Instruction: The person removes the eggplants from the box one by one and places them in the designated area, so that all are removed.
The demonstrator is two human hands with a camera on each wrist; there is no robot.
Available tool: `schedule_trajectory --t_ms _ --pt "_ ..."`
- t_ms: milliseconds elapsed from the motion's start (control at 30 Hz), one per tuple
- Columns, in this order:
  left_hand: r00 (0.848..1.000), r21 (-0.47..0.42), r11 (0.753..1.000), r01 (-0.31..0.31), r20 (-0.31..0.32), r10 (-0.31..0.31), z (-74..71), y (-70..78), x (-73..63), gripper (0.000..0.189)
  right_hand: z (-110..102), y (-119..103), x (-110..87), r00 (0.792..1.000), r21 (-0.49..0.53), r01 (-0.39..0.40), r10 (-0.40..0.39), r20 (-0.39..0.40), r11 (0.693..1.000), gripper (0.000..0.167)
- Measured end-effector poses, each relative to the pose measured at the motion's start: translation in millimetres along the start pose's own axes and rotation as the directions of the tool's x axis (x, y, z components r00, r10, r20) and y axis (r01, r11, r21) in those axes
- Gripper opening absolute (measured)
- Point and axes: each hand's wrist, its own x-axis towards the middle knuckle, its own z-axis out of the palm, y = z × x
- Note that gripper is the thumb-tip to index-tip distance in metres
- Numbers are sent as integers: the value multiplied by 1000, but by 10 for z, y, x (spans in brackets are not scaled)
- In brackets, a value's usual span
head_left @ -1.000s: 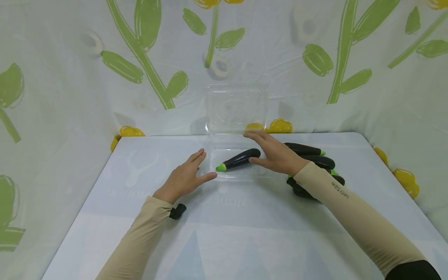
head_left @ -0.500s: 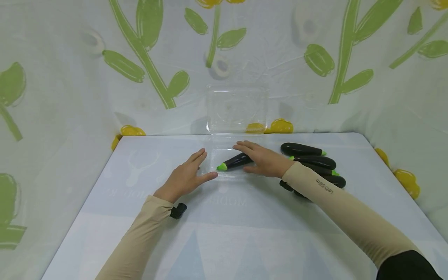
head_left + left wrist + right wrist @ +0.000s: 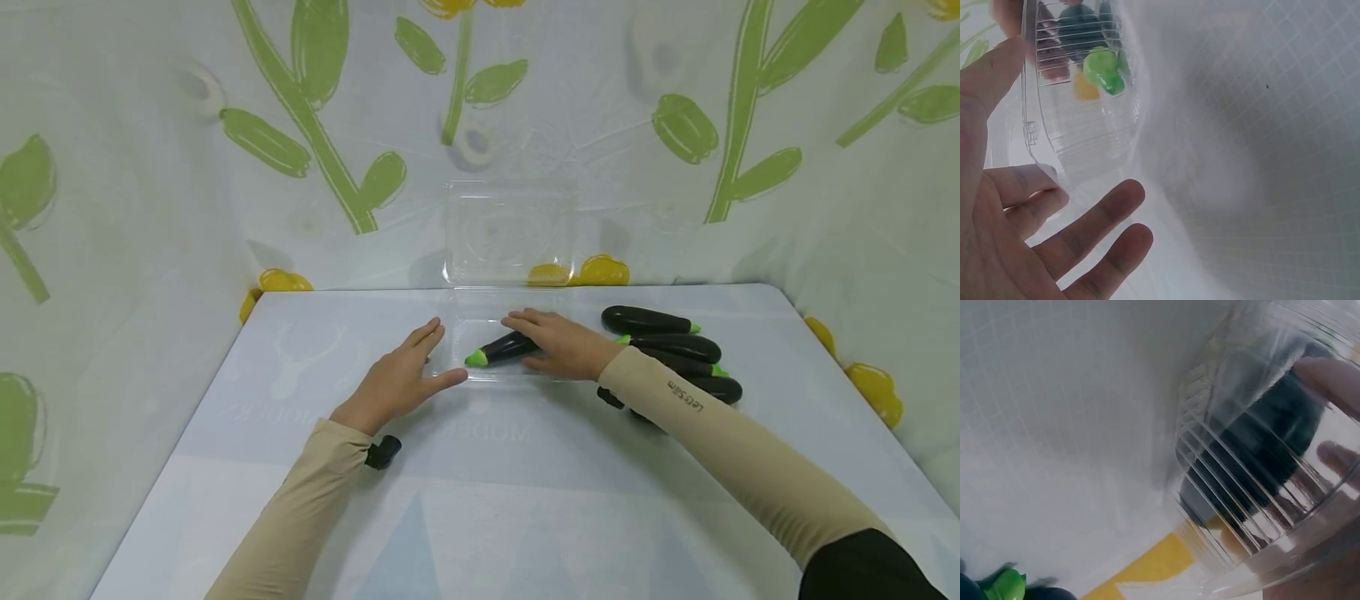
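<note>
A clear plastic clamshell box (image 3: 491, 380) lies with its lid (image 3: 487, 233) standing up at the back of the table. Inside its base rests one dark eggplant (image 3: 504, 347), green stem end to the left. My left hand (image 3: 390, 385) touches the box's left front corner with fairly straight fingers; in the left wrist view its thumb and fingers lie along the rim. Over the eggplant's thick end, my right hand (image 3: 570, 346) holds on with fingers behind and thumb in front. Through the ribbed clear wall in the right wrist view, its fingertips (image 3: 1329, 384) touch the dark skin.
Several more eggplants (image 3: 663, 344) lie in a heap to the right, partly behind the right forearm. A small black device (image 3: 384, 452) sits at the left wrist. White cloth (image 3: 570, 108) with a leaf print hangs behind the table (image 3: 300, 500).
My right hand has moved left and slightly down, from beside the eggplant's thick end onto it. The left hand stays at the box corner. More of the heap at right has come into sight.
</note>
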Motion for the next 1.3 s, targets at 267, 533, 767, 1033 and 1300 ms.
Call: schedule_trajectory --t_ms 267,533,767,1033,1300 --pt "1000 -2 1000 -1 -2 1 10 -2 15 97 33 40 4 999 -49 26 -28 -26 998 58" --pt "1000 -4 1000 0 -9 0 22 -3 7 97 22 22 -15 994 -75 76 -81 -68 994 41" --pt "1000 -10 1000 5 -9 -5 28 -4 7 96 25 2 -4 995 -47 59 -63 -76 997 38" --pt "1000 -16 1000 6 -8 -6 35 -10 8 97 7 -51 6 998 -20 13 -14 -54 1000 36" --pt "1000 -24 1000 17 -8 -18 35 -7 3 94 -1 -103 5 999 4 -1 1 -53 1000 37"
